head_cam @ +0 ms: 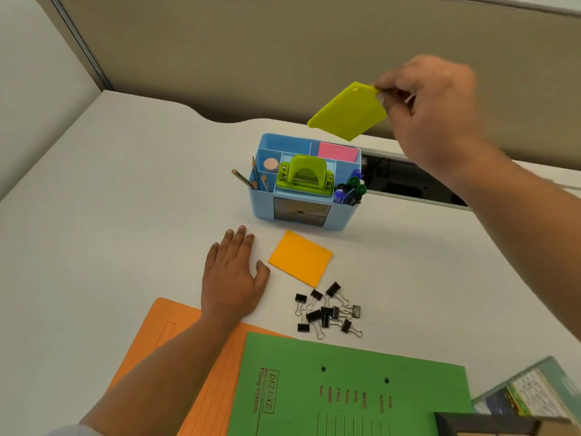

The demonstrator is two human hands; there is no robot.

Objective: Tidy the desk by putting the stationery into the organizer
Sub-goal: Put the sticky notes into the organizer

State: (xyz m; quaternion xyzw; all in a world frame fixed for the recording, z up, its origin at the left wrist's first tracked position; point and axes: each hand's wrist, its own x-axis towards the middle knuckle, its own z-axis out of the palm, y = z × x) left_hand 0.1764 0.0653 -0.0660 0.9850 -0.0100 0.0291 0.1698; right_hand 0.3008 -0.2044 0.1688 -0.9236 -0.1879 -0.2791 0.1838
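Right hand (pixel 430 111) sits in the upper right of the frame, raised above the worktop (pixel 125 199), pinching one corner of a yellow-green note pad (pixel 347 112) between thumb and fingertips. That pad hangs tilted in the air to the left of the hand, just above the back right corner of the blue organizer (pixel 267 209). Left hand (pixel 232 275) lies flat and open, palm down, on the worktop at the centre of the frame, holding nothing.

In the organizer stand a green hole punch (pixel 305 176) in the middle, pencils (pixel 254 177) on the left, pens (pixel 350 190) on the right, and a pink note pad (pixel 338 152) at the back right. An orange note pad (pixel 300 258) lies flat just right of the left hand's thumb, in front of the organizer. Black binder clips (pixel 328 311) lie scattered below it. A green folder (pixel 345 388) overlaps an orange folder (pixel 176 335) at the bottom of the frame, the left forearm crossing the orange one.
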